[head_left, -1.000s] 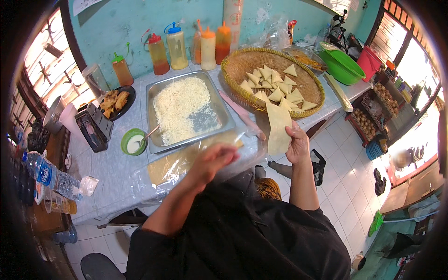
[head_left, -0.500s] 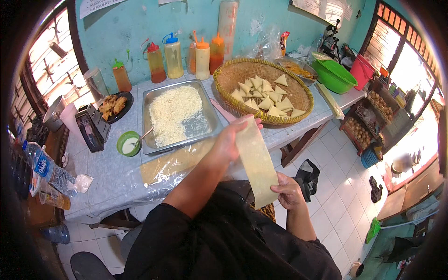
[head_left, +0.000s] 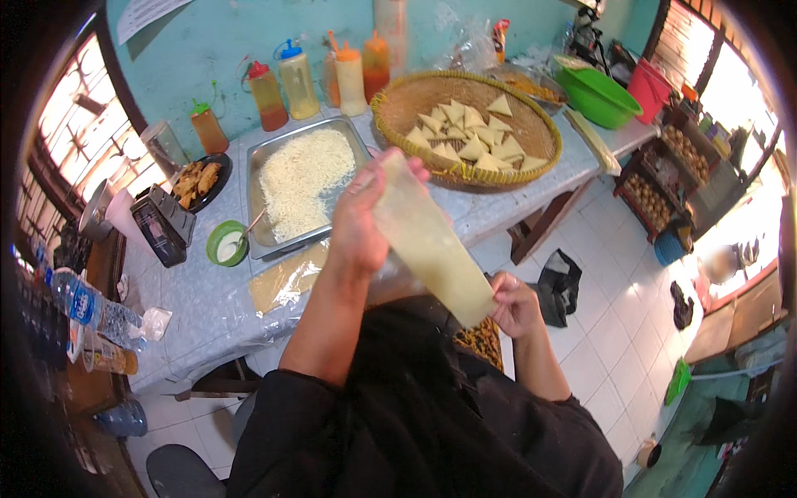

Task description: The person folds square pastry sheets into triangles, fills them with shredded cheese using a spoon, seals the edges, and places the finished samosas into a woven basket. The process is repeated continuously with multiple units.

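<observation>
A long, pale strip of pastry dough (head_left: pixel 432 245) is stretched at a slant in front of my body. At its upper end, my left hand (head_left: pixel 365 203) grips it, with fingers partly hidden behind the sheet. My right hand (head_left: pixel 516 305) pinches the lower corner between thumb and fingers. Beyond my left hand lies a metal tray (head_left: pixel 255 191) of white shreds (head_left: pixel 303 174). Folded pastry triangles (head_left: pixel 473 145) rest in a round woven basket (head_left: pixel 465 177) farther right. Under my left forearm, more pastry strips (head_left: pixel 286 278) lie in clear plastic on the table.
A green bowl (head_left: pixel 211 252) of white paste with a spoon stands left of the tray. Farther left are a box grater (head_left: pixel 158 224) and a black plate (head_left: pixel 222 176) of fried food. Sauce bottles (head_left: pixel 267 98) line the wall. A green basin (head_left: pixel 598 95) sits back right.
Both hands have moved with the strip: my left shifted left and up, my right slightly up. The strip now slants more, and the view has shifted a little.
</observation>
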### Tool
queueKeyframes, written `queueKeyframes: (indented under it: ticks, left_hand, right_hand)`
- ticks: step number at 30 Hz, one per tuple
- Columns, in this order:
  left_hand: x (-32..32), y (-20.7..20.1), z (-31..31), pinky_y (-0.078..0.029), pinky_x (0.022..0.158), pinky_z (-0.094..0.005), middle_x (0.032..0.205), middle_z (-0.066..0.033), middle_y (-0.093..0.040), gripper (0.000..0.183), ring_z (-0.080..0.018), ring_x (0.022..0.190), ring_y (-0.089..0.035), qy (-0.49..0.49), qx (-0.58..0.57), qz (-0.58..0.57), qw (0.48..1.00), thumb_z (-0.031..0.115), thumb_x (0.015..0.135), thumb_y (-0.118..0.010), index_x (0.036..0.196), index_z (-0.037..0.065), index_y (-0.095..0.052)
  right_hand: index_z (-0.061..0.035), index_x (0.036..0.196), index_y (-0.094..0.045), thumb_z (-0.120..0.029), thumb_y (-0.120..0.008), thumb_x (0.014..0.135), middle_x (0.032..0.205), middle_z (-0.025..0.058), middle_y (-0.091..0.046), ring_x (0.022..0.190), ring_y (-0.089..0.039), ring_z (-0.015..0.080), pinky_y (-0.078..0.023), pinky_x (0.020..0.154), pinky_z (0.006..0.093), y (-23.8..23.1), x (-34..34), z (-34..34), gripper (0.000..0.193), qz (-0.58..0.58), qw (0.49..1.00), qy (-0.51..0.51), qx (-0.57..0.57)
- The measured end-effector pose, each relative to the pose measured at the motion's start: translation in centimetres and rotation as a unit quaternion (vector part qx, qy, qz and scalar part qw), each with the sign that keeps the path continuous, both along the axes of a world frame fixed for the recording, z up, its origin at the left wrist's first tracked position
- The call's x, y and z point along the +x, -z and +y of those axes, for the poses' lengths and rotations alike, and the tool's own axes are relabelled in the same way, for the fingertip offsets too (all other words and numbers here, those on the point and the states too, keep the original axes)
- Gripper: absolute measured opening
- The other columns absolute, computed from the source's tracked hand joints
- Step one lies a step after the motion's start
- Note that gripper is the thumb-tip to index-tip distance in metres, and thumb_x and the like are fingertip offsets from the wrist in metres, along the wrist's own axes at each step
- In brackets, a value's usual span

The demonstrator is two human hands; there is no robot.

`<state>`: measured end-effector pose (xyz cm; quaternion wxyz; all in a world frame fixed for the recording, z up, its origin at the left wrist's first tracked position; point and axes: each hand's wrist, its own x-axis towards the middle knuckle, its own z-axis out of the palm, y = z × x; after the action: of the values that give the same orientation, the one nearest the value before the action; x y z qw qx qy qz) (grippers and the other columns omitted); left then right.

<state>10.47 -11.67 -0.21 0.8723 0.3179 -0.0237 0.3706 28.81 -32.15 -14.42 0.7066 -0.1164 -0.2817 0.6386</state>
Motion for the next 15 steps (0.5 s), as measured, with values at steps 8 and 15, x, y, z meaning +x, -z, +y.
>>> queueKeyframes:
  ticks: [8, 15]
  left_hand:
    - [-2.8, -2.1, -2.4, -0.045, 0.093, -0.0432, 0.115, -0.0188, -0.057, 0.037, -0.0303, 0.106, -0.057, -0.108, 0.053, 0.084, 0.989, 0.019, 0.095, -0.046, 0.127, 0.0, -0.043]
    - [-5.0, -3.2, -3.4, -0.045, 0.094, -0.0417, 0.113, -0.0209, -0.058, 0.037, -0.0295, 0.107, -0.058, -0.115, 0.078, 0.06, 0.989, 0.015, 0.094, -0.049, 0.126, -0.002, -0.044]
  right_hand:
    - [-0.0032, 0.114, -0.052, -0.017, -0.055, 0.082, 0.117, 0.0181, -0.058, 0.105, -0.058, 0.0287, -0.045, 0.091, 0.0406, -4.6, -4.7, 2.8, 0.035, 0.025, 0.99, -0.024, -0.135]
    - [-0.003, 0.095, -0.06, -0.007, -0.063, 0.075, 0.085, 0.0037, -0.061, 0.079, -0.058, 0.0135, -0.044, 0.075, 0.0275, -3.7, -5.2, 3.6, 0.021, -0.295, 0.909, 0.122, -0.267]
